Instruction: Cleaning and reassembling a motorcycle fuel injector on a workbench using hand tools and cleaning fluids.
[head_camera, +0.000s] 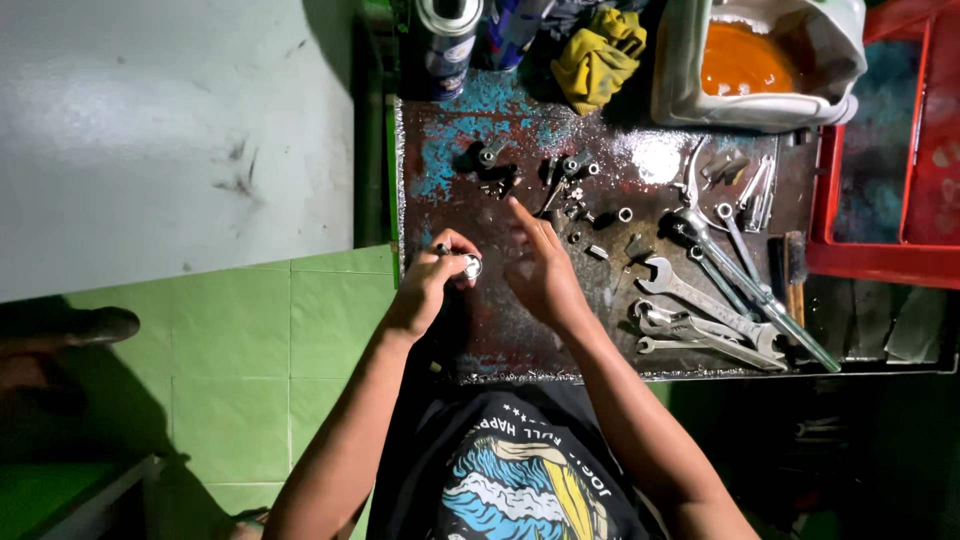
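Metal socket (471, 266) was pinched in left hand (432, 283) at the worktop (520, 340) edge, kept off the clutter; right hand (540, 270), open and empty, hovered toward loose bolts (575, 190) beside spanners (700, 310).

Wrenches (720, 310) lie at the tray's (440, 150) right edge. A yellow rag (598, 55) and spray cans (447, 40) sit at its far edge.

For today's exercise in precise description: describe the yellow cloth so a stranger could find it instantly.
Start at the worn metal tray with blue paint patches. At its far edge, left of the white tub of orange paste, lies the crumpled yellow cloth, the only soft yellow thing among metal parts.
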